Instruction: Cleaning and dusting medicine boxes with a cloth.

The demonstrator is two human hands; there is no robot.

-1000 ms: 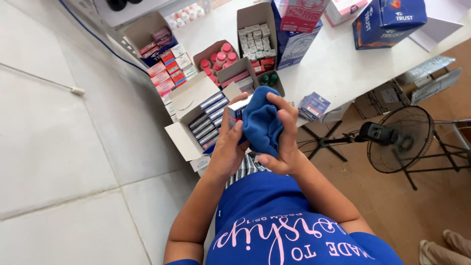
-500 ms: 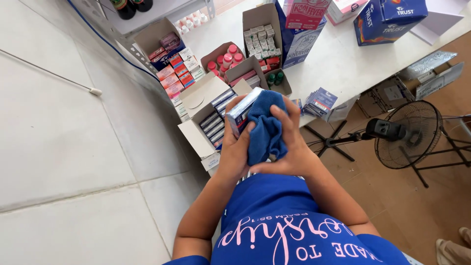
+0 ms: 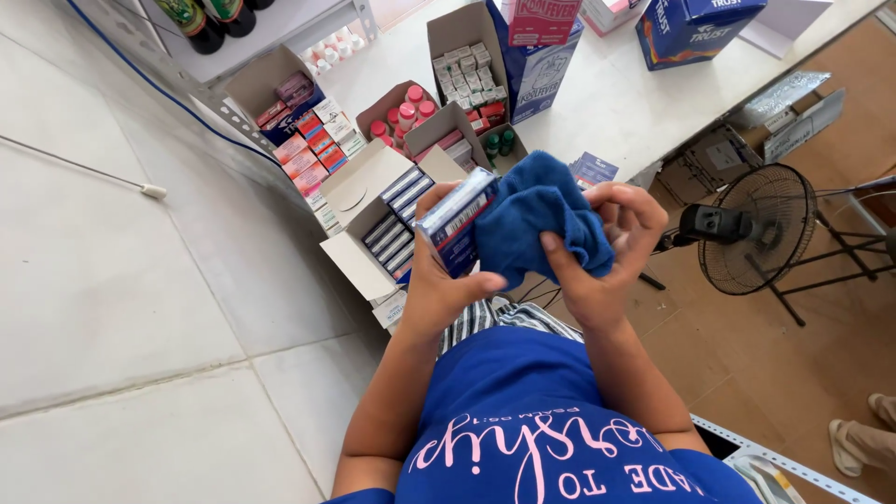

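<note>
Left hand [image 3: 439, 289]: fingers clamped round a small box [image 3: 455, 222], thumb lying across its near side, the box held tilted in front of the chest.
Right hand [image 3: 607, 252]: fingers closed on a blue cloth [image 3: 537, 219], thumb pressing the cloth's lower edge, fingertips curled over its far side.
Box: narrow carton, blue with a white striped edge facing up; it touches the cloth on its right side.
Cloth: bunched and folded, pressed against the box, between the two hands and above the striped fabric at the person's lap.
Open carton [image 3: 373, 224]: on the floor just beyond the left hand, flaps spread, rows of blue and white boxes standing inside.
Pink boxes [image 3: 303, 154]: stacked in another open carton further left, beside a metal shelf frame [image 3: 177, 79].
Red-capped bottles [image 3: 406, 112]: packed in a small carton behind the open one.
White packs [image 3: 467, 70]: in a tall carton near the table's left end.
Table [image 3: 616, 103]: white top, behind the hands, bearing blue cartons [image 3: 695, 28] at its far side.
Fan [image 3: 756, 229]: black, on a stand to the right of the right hand, well apart from it, on the brown floor.
Bottles [image 3: 201, 17]: dark ones on the shelf at top left.
Foot [image 3: 854, 443]: another person's sandalled foot at the right edge.
</note>
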